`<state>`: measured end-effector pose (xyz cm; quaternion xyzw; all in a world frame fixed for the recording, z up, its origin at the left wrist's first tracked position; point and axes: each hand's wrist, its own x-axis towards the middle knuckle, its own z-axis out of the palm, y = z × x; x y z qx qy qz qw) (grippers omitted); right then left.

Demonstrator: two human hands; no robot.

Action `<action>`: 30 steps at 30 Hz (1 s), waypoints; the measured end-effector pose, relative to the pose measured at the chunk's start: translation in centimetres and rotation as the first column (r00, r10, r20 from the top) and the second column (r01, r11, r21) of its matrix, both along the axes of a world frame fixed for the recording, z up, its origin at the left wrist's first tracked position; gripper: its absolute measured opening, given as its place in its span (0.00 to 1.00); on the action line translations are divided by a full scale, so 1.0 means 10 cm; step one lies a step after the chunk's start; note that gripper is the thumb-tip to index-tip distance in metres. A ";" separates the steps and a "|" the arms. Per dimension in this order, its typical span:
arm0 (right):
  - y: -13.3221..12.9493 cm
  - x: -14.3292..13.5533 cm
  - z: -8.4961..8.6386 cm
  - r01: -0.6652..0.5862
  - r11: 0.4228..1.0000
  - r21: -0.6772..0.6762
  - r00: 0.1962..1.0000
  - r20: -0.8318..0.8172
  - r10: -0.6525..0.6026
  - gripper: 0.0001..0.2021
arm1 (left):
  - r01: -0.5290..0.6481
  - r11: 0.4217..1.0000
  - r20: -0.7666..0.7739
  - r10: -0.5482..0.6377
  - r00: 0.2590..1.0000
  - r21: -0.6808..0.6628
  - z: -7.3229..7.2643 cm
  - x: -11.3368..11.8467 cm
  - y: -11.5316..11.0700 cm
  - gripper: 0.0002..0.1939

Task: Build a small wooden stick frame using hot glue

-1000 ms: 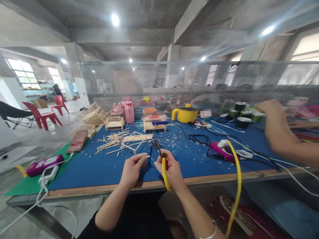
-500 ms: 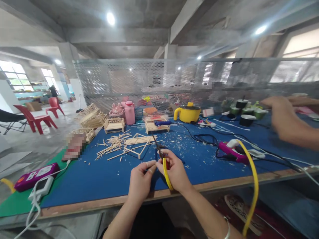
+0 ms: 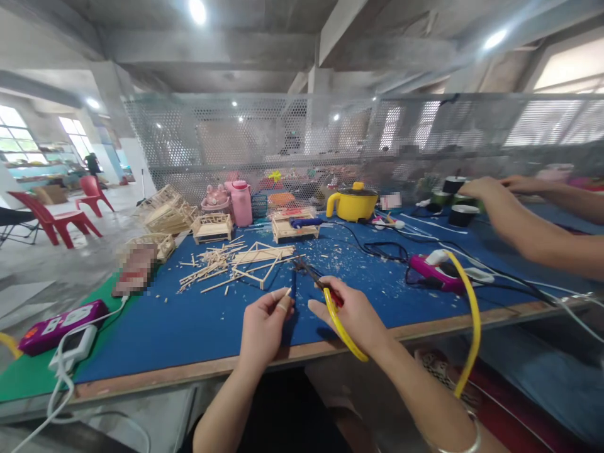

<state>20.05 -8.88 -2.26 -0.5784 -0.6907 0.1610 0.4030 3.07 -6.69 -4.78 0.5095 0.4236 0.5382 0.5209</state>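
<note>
My left hand (image 3: 265,324) is closed, its thumb and fingers pinching a small piece of wooden stick (image 3: 288,292) near the table's front edge. In my right hand (image 3: 356,311) is a cutting tool (image 3: 326,292) with yellow and red handles; its dark tip points up and left. Just beyond my hands lie a frame of thin sticks (image 3: 262,279) and a pile of loose wooden sticks (image 3: 210,267). Behind them a blue-handled tool (image 3: 306,223) rests on a small wooden piece of furniture (image 3: 283,230).
A yellow pot (image 3: 357,204) and a pink bottle (image 3: 241,204) stand at the back. Purple power strips (image 3: 436,274) with cables lie to the right and left. At the right, another person's arms (image 3: 514,223) reach over dark cups (image 3: 462,215).
My right hand has moved right with the cutting tool, away from my left hand, which now shows a stick end. The other person's arms have moved left toward the cups.
</note>
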 end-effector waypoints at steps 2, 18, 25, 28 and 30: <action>-0.07 0.00 0.02 0.017 1.000 -0.019 0.984 0.179 -0.014 0.21 | 0.014 1.000 0.041 -0.014 0.999 -0.013 0.01 -0.01 -0.01 0.17; -0.13 -0.07 0.03 -0.129 0.991 -0.030 0.944 0.303 0.132 0.25 | 0.059 0.985 -0.078 -0.047 0.996 0.161 0.01 -0.09 -0.06 0.11; -0.13 -0.04 0.03 -0.188 0.981 -0.040 0.943 0.273 0.191 0.24 | 0.067 0.987 -0.030 -0.063 0.998 0.148 0.00 -0.08 -0.06 0.10; -0.12 -0.04 0.04 -0.203 0.978 -0.037 0.942 0.263 0.206 0.24 | 0.067 0.988 -0.016 -0.066 0.998 0.138 0.01 -0.08 -0.06 0.10; -0.12 -0.04 0.05 -0.206 0.978 -0.033 0.942 0.264 0.207 0.23 | 0.064 0.988 -0.013 -0.063 0.998 0.140 0.01 -0.08 -0.07 0.10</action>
